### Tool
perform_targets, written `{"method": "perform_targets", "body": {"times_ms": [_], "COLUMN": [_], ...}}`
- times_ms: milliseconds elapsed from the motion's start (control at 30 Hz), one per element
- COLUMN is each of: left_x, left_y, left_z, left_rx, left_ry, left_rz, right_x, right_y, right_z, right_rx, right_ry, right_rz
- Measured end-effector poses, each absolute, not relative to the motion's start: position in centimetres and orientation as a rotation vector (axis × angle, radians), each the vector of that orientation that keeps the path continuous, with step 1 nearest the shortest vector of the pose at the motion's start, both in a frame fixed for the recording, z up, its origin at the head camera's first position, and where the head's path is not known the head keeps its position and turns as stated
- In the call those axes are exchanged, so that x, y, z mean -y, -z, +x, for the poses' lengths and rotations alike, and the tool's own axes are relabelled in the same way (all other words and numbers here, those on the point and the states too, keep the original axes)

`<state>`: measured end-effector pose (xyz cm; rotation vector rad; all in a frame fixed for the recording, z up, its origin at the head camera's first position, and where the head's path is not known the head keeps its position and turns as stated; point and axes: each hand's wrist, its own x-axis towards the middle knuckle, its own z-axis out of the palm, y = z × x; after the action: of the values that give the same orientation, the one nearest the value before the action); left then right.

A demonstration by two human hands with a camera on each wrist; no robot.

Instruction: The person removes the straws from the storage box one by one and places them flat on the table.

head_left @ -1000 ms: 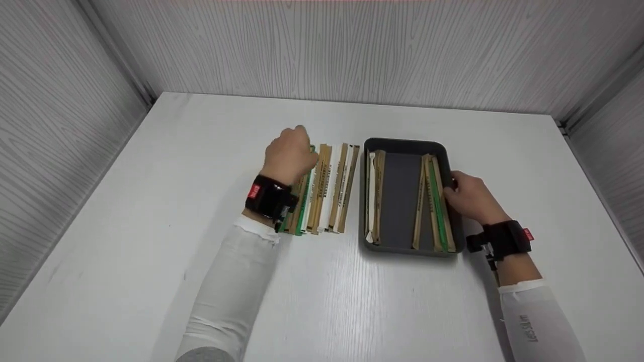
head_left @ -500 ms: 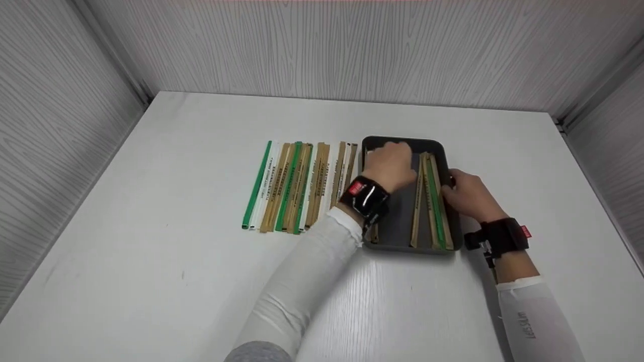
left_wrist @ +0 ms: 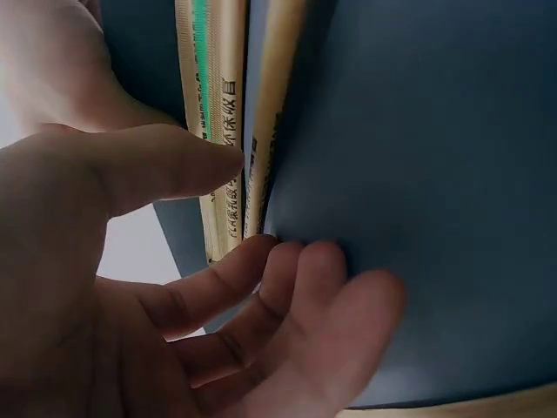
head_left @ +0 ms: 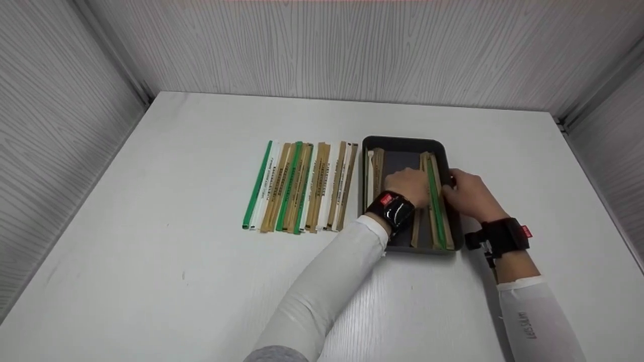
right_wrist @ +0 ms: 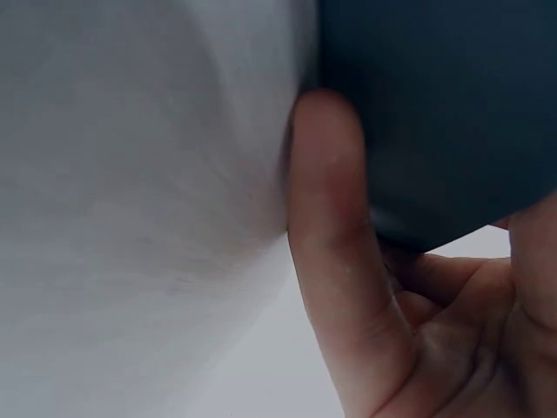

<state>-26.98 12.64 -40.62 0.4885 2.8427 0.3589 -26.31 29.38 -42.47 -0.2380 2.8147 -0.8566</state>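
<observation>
A dark grey tray (head_left: pixel 402 141) sits right of centre on the white table. It holds paper-wrapped sticks: a white and brown pair (head_left: pixel 375 166) along its left wall and a brown and green group (head_left: pixel 436 216) along its right wall. My left hand (head_left: pixel 411 184) reaches into the tray beside the right group. In the left wrist view my left hand (left_wrist: pixel 252 205) has relaxed fingers on the tray floor (left_wrist: pixel 418 174), thumb against a brown stick (left_wrist: pixel 228 104). My right hand (head_left: pixel 465 193) grips the tray's right rim. In the right wrist view my right hand (right_wrist: pixel 409 287) lays its thumb along the tray wall (right_wrist: pixel 435 104).
A row of several green, white and brown wrapped sticks (head_left: pixel 302 186) lies side by side on the table (head_left: pixel 176 261), just left of the tray. Grey wood-grain walls (head_left: pixel 352 50) close in the table at the back and both sides.
My left hand left the row of sticks on the table, crossed right into the tray and came down beside the right group. My right hand stayed on the tray rim.
</observation>
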Motion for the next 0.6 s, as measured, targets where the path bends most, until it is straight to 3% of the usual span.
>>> {"method": "perform_targets", "body": {"times_ms": [600], "left_x": [-10.8], "left_y": [40.9], "left_z": [-27.3], "left_rx": [-2.808], "left_ry": [-0.430], "left_rz": [0.430], "right_x": [-29.3], "right_y": [42.5], "right_z": [-26.3], "right_rx": [-2.822], "right_ry": [0.840], "right_rz": [-0.236]}}
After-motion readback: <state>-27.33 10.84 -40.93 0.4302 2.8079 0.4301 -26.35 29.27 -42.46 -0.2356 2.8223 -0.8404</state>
